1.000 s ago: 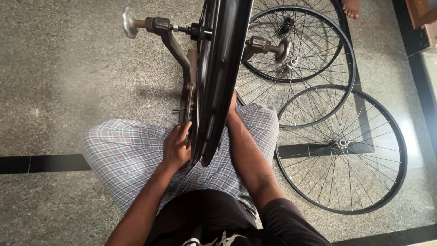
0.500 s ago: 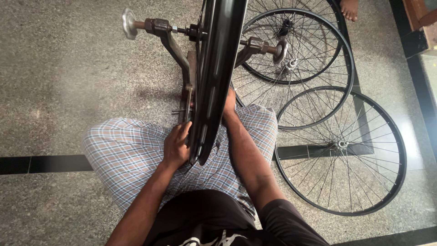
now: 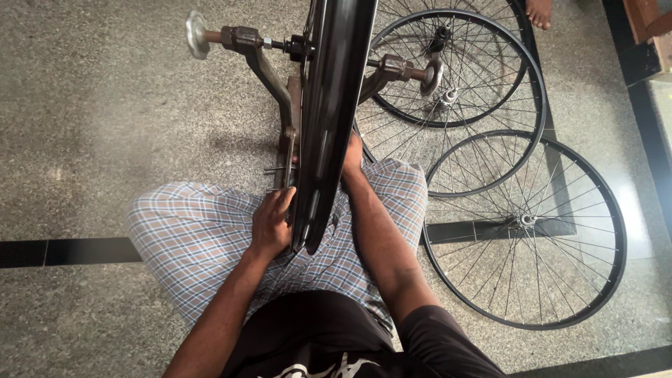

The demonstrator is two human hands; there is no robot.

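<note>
Head view, looking straight down at a seated person's lap.

Wheel (image 3: 334, 105): black bicycle wheel, upright, seen edge-on, its axle clamped between the two arms of a metal stand (image 3: 269, 66). Its lower rim comes down between the person's knees, over the checked cloth (image 3: 203, 245) covering the legs.

Left hand (image 3: 271, 222): pressed against the left face of the wheel at its lower rim, fingers curled toward the rim and the stand's upright. Grip partly closed; whether the fingers hold a spoke, a tool or only the rim cannot be told, since the rim hides the fingertips.

Right hand (image 3: 352, 157): on the opposite face of the wheel, a little higher up the rim than the left. Mostly hidden behind the tyre; grip state cannot be told. The wheel thus lies between the two hands, touching both.

Stand: brown metal, forked, with a round knob (image 3: 197, 33) at the left end and another at the right.

Floor (image 3: 91, 126): speckled grey stone with a dark inlaid strip. Three bare spoked rims lie flat to the right of the person, overlapping: the nearest rim (image 3: 525, 224), a second rim (image 3: 448, 98) above it, and a third partly out of view at the top edge.

Top edge: another person's bare foot (image 3: 540, 12).
</note>
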